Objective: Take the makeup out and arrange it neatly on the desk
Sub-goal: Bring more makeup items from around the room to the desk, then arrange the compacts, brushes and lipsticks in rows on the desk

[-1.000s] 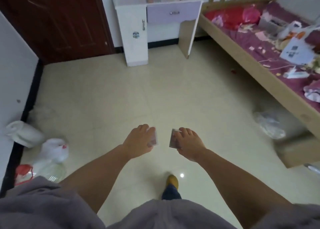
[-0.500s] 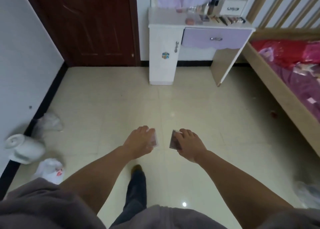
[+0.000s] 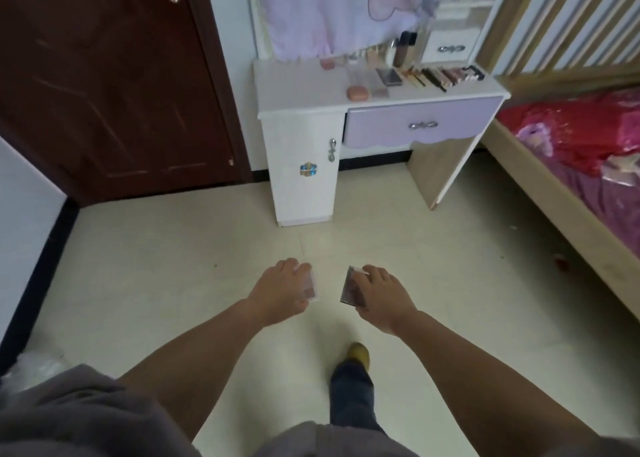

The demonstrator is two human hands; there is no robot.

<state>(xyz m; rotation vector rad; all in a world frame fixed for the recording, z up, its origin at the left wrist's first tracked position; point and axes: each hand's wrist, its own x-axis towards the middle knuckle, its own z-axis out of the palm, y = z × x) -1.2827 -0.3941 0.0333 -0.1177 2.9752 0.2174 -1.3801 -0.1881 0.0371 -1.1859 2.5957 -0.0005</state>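
Makeup is carried in both hands above the floor [image 3: 173,283], well short of the table [image 3: 301,86]. A clear-cased palette [image 3: 311,285] is gripped in the left hand [image 3: 282,288], its fingers curled over it so that only one edge and a strip of reddish pans are seen. A darker palette [image 3: 351,288] is pinched in the right hand [image 3: 384,294], with its near half covered by the fingers; its shades cannot be made out. More makeup is laid on the table: a row of palettes [image 3: 440,75] along the back right corner, a pink compact [image 3: 357,93] near the front edge, and bottles [image 3: 403,53] at the back edge, all too small to be told apart further. The bed [image 3: 571,193] is cut off by the right edge of the view.

Compared with half a second ago, the table is seen larger and lower in the view, and the white bags by the left wall have been lost from sight. The grips are unchanged.
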